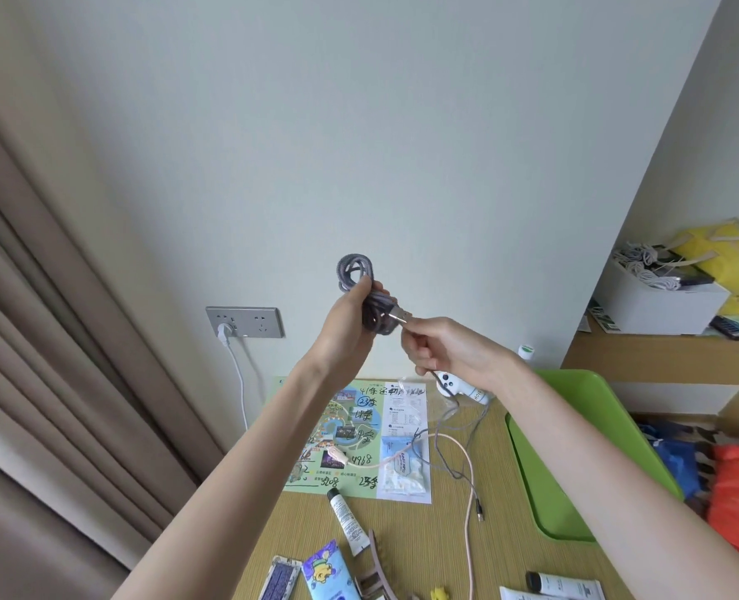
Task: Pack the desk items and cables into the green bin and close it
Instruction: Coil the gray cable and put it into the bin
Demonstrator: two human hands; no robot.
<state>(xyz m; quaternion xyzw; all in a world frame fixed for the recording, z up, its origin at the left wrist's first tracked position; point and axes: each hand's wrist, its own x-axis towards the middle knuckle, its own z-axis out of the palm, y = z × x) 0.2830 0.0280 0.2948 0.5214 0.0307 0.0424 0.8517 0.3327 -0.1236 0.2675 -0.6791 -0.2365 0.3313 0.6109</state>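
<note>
1. Left hand (347,322) is raised in front of the wall, its fingers curled round a coil of grey cable (376,316). The right hand (441,346) meets it at the plug end.
2. Step in hand, as I judge it: securing the loose end so the coil keeps its shape before it goes into the bin.
3. To do it well:
   - Keep the left grip firm across all the loops.
   - Tuck or wrap the plug end snugly through the bundle.
   - Avoid a sharp bend at the plug's neck.
   - A slack tuck would likely let the coil spring open once it is released.
4. Left hand state: clamped round the middle of the bundle, with one loop standing out above the fist.
5. Right hand state: fingertips pinch the silver plug (404,319), which sits just beside the coil, and the other fingers are curled in.
6. Green bin (575,504): on the desk (424,547) to the right, below the right forearm, not closed, well apart from the coil.
7. Unpacked on the desk: pink cable (470,491), thin dark cable (445,461), tube (348,519), hair claw (376,569). I judge the packing to be at an early stage.
</note>
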